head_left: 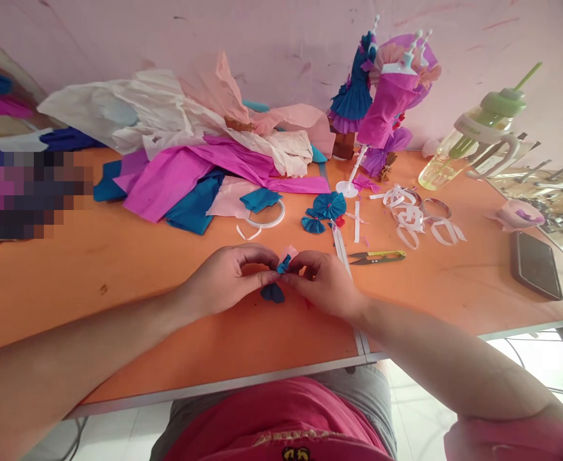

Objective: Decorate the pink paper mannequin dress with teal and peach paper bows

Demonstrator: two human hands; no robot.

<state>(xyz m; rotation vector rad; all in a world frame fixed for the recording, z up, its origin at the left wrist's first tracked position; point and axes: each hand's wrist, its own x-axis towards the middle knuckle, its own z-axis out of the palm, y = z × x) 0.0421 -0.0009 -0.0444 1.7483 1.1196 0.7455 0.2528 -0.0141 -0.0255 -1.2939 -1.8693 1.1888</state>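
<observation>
Between my two hands, over the orange table, is a small piece of gathered blue and pink crepe paper (285, 262). My left hand (230, 275) pinches it from the left with thumb and forefinger. From the other side my right hand (326, 282) pinches the same piece, fingers curled. A dark blue scrap of paper (273, 293) shows just below the fingertips; whether it is joined to the piece I cannot tell. Beyond my right hand lie pleated blue paper rosettes (330, 205) and a pair of thread snips (378, 257) with yellow on the handle.
Crumpled white, peach, magenta and blue paper sheets (166, 182) spread along the wall. Paper-dressed doll stands (389, 105) rise at the back, beside a green-lidded bottle (473, 141). White strips (408, 211) and a phone (535, 264) lie right. A blurred patch covers the left edge.
</observation>
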